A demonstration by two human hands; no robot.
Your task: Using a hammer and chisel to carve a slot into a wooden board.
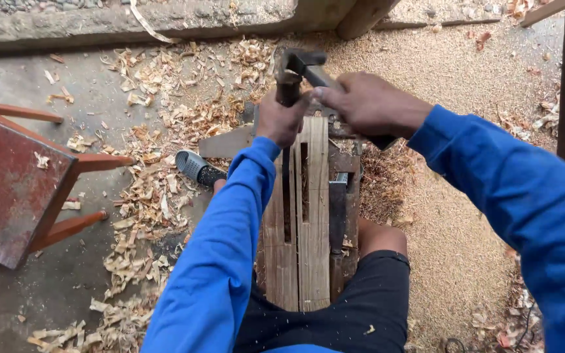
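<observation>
Hands point(325, 108) clenched around hammer point(302, 68)

There are 2 hands, the left hand point(281, 121) and the right hand point(369, 101), 1 hammer point(303, 64) and 1 chisel point(288, 88). There is 1 slotted plank point(302, 222), 1 red stool point(14, 183) and 1 sandal point(199, 168).

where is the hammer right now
In the head view the hammer is top centre, gripped by the right hand just above the left hand, over the far end of the slotted wooden plank.
</observation>
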